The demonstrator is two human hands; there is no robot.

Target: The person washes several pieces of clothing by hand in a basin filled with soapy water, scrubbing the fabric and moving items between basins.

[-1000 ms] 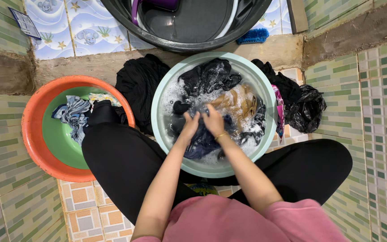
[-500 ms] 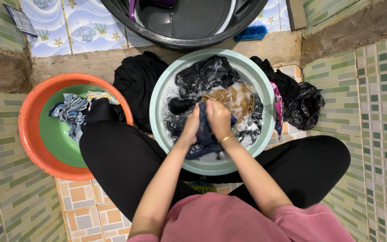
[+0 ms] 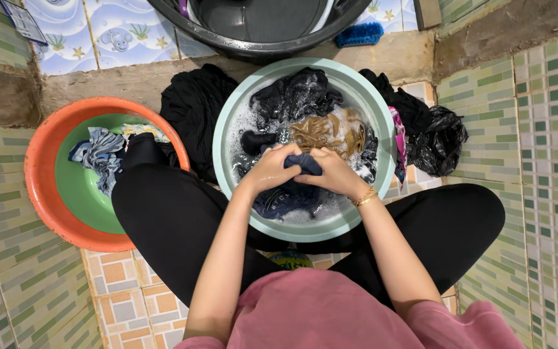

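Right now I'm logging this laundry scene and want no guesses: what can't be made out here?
- Dark blue cloth, head view: mostly bunched inside the left hand and right hand; what kind of garment it is cannot be told.
- Pale green basin: foam and clothes hide its bottom.
- Black tub: cut off by the top edge.
- Orange basin: the knee covers its right rim.

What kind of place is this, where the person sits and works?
Probably a tiled home washing area or bathroom floor. The hands rub a dark cloth in a soapy pale green basin, beside an orange basin and a scrub brush.
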